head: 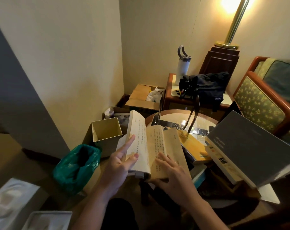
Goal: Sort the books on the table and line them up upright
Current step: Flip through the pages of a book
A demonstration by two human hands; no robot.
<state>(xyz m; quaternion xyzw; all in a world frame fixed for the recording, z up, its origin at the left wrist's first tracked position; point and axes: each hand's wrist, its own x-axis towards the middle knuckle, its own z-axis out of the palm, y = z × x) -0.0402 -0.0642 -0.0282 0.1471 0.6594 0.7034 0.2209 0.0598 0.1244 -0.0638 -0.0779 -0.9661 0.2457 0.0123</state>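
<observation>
1. Head view: open book (146, 146), vertical print illegible, held above the worktop's (170, 115) near edge; left hand (122, 161) pinches its left pages, right hand (172, 171) lies flat-fingered on the right page.
2. Grey book (250, 146) tops the tilted pile, right.
3. Black bag (207, 87), label "LIPAND".

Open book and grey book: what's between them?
In the head view, a yellow book lies between the open book and the leaning grey book, cover up.
</observation>
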